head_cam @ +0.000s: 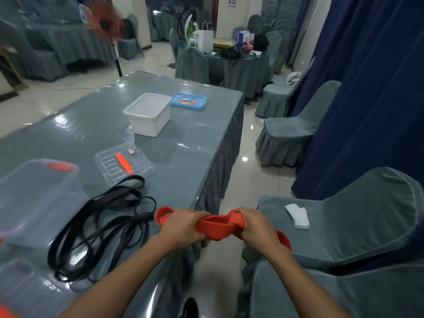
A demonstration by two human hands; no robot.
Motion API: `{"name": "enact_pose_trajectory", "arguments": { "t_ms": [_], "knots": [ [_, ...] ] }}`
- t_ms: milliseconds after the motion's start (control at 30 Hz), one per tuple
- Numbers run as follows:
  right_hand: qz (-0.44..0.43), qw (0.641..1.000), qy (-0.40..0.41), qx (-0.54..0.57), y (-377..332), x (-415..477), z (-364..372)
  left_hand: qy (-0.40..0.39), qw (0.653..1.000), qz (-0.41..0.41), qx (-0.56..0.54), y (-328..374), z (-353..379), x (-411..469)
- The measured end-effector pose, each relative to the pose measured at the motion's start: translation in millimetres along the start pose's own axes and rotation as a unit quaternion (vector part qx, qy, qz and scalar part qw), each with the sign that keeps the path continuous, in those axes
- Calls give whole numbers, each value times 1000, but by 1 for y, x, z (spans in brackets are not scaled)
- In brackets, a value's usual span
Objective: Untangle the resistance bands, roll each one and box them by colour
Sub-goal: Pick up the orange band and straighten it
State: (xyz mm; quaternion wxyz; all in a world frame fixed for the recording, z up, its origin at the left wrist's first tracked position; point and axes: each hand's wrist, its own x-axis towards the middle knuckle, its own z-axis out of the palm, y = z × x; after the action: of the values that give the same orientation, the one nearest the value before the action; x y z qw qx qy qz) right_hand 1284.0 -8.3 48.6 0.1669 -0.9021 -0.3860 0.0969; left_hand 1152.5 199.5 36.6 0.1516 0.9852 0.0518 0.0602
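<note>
Both hands hold an orange resistance band just off the table's near right corner. My left hand grips its left end, where a loop sticks out past the fingers. My right hand grips the right end, with more band curling out behind the wrist. Between the hands the band is bunched and twisted. A tangle of black resistance bands lies loose on the table to the left. A white box stands open farther back. A clear box with orange latches sits at the left.
A clear lid with an orange handle lies behind the black bands. A blue lid lies beside the white box. Another clear container is at the lower left. Covered chairs stand right of the table.
</note>
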Motion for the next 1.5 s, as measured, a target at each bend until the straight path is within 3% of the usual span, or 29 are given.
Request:
{"name": "enact_pose_trajectory", "arguments": {
  "t_ms": [333, 600, 1100, 1500],
  "knots": [
    [-15, 1000, 9, -26, 7, 150, -25, 15, 999, -24, -27, -78, -19, 116],
    [-49, 997, -45, -28, 21, 241, -13, -8, 993, -104, -57, -120, 2, 164],
    [-7, 999, -34, 36, 178, 418, -66, -34, 996, -83, 5, -119, 34, 402],
    [-129, 984, -115, -41, 150, 613, -58, 23, 982, -183, -47, -232, 35, 483]
  ]
}}
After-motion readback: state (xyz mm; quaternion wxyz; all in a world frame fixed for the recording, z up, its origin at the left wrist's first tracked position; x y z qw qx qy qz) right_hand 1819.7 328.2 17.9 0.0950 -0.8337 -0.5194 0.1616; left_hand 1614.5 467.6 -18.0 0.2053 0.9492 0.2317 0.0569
